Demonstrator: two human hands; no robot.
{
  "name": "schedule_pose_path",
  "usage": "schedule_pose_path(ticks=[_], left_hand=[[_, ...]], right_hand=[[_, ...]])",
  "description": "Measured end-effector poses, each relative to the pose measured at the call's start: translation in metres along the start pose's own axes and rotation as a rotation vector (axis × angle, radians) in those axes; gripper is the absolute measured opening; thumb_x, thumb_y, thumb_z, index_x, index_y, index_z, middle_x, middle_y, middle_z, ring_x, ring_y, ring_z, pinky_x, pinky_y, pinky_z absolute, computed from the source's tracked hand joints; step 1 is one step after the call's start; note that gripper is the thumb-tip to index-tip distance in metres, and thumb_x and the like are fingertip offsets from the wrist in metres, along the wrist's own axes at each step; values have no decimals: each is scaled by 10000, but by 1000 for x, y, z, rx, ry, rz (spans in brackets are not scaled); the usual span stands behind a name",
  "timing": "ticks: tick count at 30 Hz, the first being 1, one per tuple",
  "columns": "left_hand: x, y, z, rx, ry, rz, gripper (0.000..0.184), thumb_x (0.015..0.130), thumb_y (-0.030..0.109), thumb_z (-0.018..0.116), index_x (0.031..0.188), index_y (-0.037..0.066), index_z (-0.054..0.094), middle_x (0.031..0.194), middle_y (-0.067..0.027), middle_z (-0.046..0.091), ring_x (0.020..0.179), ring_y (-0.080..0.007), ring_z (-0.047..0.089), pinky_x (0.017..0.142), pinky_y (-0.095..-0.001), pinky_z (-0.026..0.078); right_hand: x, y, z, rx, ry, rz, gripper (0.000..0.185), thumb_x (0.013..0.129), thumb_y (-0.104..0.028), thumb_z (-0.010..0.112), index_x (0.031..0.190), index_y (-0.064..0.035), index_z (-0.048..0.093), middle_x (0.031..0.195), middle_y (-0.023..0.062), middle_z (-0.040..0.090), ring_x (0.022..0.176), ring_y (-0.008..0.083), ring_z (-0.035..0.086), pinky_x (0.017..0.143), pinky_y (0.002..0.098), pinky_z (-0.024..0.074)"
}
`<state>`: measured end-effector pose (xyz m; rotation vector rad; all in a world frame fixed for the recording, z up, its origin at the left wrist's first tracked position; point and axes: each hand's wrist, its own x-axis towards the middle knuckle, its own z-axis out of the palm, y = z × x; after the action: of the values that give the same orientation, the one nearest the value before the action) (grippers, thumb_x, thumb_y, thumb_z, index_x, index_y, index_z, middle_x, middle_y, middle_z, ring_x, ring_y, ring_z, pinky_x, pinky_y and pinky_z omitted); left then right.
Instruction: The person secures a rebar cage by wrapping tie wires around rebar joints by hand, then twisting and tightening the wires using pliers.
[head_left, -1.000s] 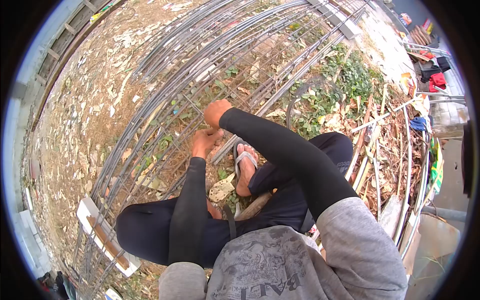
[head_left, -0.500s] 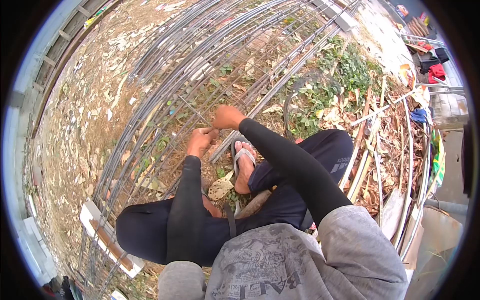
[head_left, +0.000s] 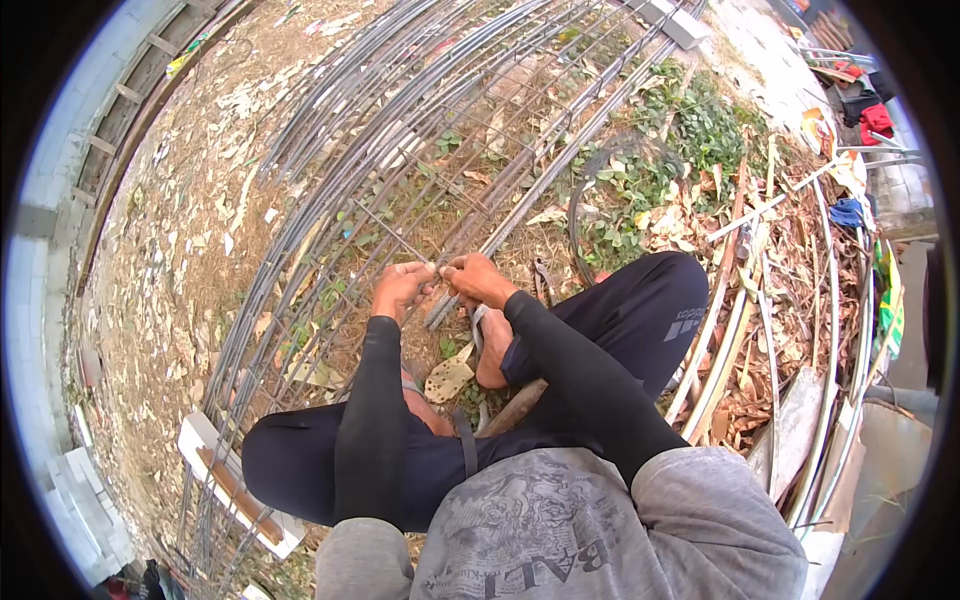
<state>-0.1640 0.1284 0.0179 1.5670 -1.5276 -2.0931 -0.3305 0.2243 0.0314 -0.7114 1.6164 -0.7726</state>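
Observation:
My left hand and my right hand meet with fingertips almost touching, just in front of my body. Both are closed in a pinch at the near edge of a cage of steel reinforcing bars. A thin crossbar slants down to the point where the fingers meet. Whatever lies between the fingertips is too small to make out. Right below my right hand is the end of a longer bar, close to my sandalled foot.
White blocks lie under the bars at both ends. A coil of dark wire rests on green weeds at the right. Wooden strips and pale pipes lie over dry leaves farther right. A wall bounds the left.
My right hand has come down and turned, from a raised, bent wrist to a pinch level with my left hand. The left hand stays nearly in place. The view has shifted slightly.

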Motion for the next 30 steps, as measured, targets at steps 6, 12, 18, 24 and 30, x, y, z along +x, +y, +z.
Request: schedule_pose_path(ticks=[6, 12, 18, 24, 30], left_hand=[[-15, 12, 4, -71, 22, 15, 362, 905, 296, 752, 1135, 24, 688, 975, -21, 687, 731, -114, 620, 572, -274, 415], [0, 3, -2, -100, -25, -23, 408, 903, 289, 758, 1168, -7, 667, 988, -55, 689, 735, -138, 637, 545, -293, 403], [2, 2, -2, -71, 14, -57, 280, 892, 267, 768, 1012, 21, 710, 872, -49, 702, 684, -109, 636, 517, -280, 414], [8, -2, -9, -48, -51, -43, 398, 903, 334, 750, 1099, -5, 680, 940, -61, 687, 738, -130, 606, 564, -334, 411], [0, -1, 0, 91, 54, -14, 397, 894, 333, 752, 1106, 2, 701, 952, -37, 695, 760, -132, 612, 591, -322, 462]], right_hand=[[23, 2, -7, -131, -91, 20, 357, 881, -319, 628, 838, 31, 687, 640, 118, 651, 517, 226, 615, 482, 375, 477], [17, -22, -5, -397, 20, -53, 303, 822, -251, 616, 793, 36, 707, 704, 221, 682, 629, 386, 672, 631, 462, 545], [-45, -38, 0, -623, 393, -259, 259, 850, -236, 613, 971, -62, 761, 793, 219, 712, 755, 398, 698, 722, 483, 544], [-81, -23, 41, -285, 323, -350, 310, 897, -264, 594, 1134, -124, 736, 798, 201, 710, 708, 389, 672, 714, 478, 512], [-81, 14, 43, -730, 304, -423, 467, 904, -195, 560, 1369, -216, 595, 762, 191, 682, 667, 394, 644, 730, 490, 473]])
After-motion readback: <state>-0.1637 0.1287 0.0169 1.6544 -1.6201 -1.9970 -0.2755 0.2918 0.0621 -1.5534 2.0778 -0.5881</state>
